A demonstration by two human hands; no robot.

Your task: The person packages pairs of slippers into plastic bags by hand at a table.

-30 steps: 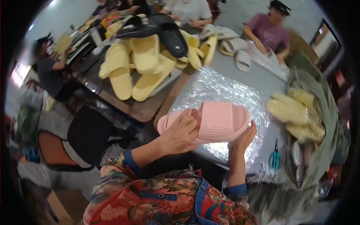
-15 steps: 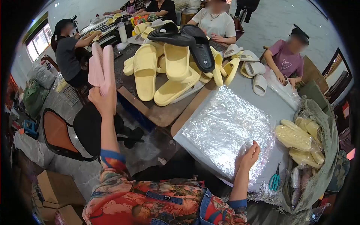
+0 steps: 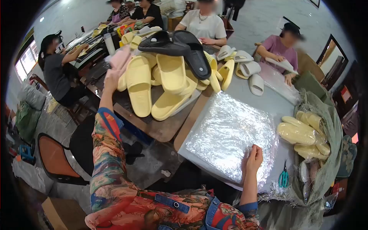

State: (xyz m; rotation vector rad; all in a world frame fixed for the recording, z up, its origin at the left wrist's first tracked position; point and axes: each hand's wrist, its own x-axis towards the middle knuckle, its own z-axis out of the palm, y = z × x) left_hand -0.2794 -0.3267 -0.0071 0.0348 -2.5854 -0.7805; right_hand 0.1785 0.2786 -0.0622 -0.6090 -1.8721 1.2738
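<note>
Leftward, pink slippers [image 3: 122,59] beyond left fingers [image 3: 111,74] clamped on them, right fingers [image 3: 256,152] bunched over film [image 3: 226,126]

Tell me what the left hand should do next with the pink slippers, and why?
I think the left hand should gently set the pink slippers down by the yellow ones. Its fingers hold them right beside the pile, over the brown table. They look blurry, so I can't tell if they rest on anything.
</note>
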